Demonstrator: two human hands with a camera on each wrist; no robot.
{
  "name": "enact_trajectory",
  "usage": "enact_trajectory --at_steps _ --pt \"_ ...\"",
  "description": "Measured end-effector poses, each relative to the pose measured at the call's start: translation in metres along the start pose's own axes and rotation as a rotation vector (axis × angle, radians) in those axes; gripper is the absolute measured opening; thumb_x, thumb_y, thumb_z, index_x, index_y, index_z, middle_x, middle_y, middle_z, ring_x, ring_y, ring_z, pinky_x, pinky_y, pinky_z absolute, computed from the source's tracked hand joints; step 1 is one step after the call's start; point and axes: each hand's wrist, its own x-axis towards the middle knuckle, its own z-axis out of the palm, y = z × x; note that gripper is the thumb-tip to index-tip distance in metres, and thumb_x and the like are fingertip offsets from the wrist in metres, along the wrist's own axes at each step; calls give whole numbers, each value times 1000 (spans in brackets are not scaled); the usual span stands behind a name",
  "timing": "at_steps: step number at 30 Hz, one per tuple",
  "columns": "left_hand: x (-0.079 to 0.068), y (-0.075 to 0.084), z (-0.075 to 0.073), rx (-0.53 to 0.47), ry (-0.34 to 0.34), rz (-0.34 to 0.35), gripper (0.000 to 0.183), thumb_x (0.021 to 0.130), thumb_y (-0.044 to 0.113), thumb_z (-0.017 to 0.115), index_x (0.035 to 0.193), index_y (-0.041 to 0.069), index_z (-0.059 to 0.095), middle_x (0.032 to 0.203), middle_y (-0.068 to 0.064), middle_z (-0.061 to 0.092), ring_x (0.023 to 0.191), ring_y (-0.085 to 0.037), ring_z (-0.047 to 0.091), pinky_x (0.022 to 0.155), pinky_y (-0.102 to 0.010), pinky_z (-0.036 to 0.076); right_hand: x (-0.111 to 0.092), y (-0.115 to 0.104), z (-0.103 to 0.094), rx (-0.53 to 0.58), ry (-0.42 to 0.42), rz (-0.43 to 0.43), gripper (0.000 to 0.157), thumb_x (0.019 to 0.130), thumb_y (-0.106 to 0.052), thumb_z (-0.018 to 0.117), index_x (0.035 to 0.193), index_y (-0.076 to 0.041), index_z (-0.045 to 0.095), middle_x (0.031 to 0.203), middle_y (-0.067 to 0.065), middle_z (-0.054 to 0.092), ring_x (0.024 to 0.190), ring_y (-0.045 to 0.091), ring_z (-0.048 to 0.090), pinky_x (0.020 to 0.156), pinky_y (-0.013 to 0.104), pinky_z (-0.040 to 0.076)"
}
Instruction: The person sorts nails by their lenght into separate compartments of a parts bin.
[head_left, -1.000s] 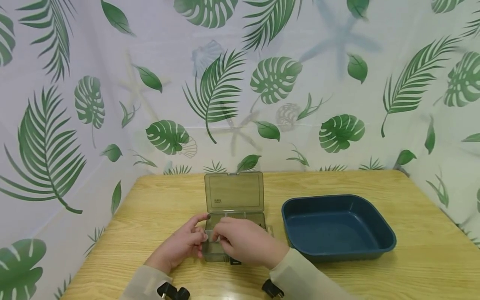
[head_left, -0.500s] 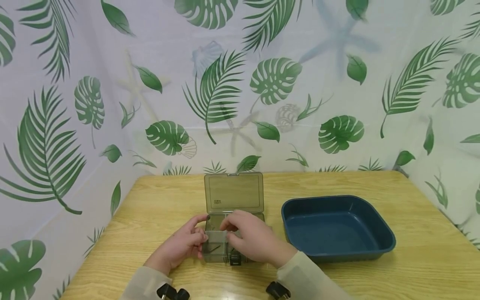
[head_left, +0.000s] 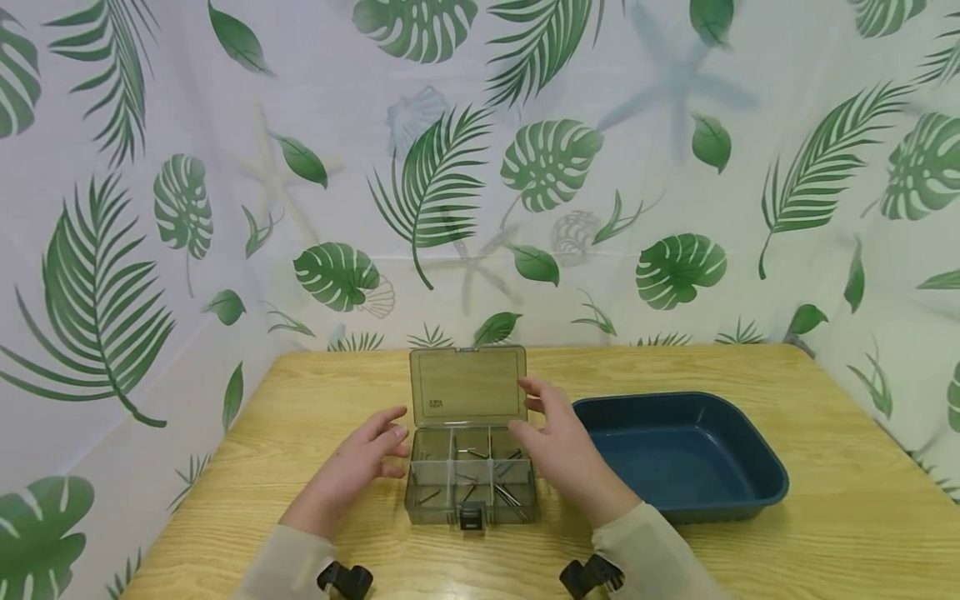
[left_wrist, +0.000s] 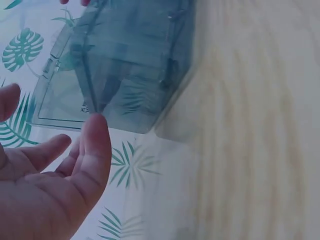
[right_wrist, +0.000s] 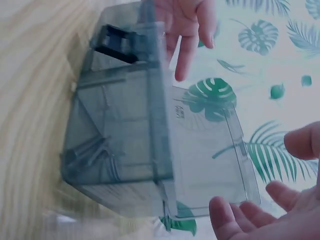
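A smoky clear plastic compartment box (head_left: 431,514) stands on the table with its lid (head_left: 468,387) raised at the back. Dividers split it into several sections, where slim metal pieces like screws or nails (head_left: 508,496) lie loose. A black latch (head_left: 471,518) sits at its front. My left hand (head_left: 352,465) is just left of the box, fingers loosely bent and holding nothing. At the lid's right edge is my right hand (head_left: 570,450), fingertips right by the rim. The right wrist view also shows this hand (right_wrist: 280,220) relaxed beside the lid (right_wrist: 210,165), nothing gripped.
A deep blue rectangular basin (head_left: 682,504) stands to the right of the box, partly behind my right forearm. The wooden table (head_left: 337,379) ends at the back against a leaf-printed cloth (head_left: 465,167). Each sleeve carries a black wrist camera (head_left: 345,578).
My right hand has come out of the box and moved right and up to the lid's edge, uncovering the sections. My left hand has drawn slightly away from the box's left side.
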Motion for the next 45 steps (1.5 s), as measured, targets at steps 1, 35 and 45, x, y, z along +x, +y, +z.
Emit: enact_trajectory --at_steps 1,35,45 --pt "0 3 0 8 13 3 62 107 40 50 158 12 31 144 -21 44 113 -32 57 95 -50 51 1 -1 -3 11 9 9 64 102 -23 57 158 -18 29 160 5 26 144 29 32 105 60 39" --pt "20 29 4 138 47 44 57 111 43 30 152 3 35 130 -21 48 119 -34 52 99 -50 49 16 1 -23 24 -124 102 76 102 -29 57 164 -28 13 158 16 32 137 37 45 100 53 48" --pt "-2 25 -3 304 -107 148 43 110 38 43 144 13 47 143 -13 49 132 -36 49 108 -60 38 -11 3 -32 -258 -275 -99 58 103 -54 49 151 -22 45 154 5 40 136 33 45 103 59 42"
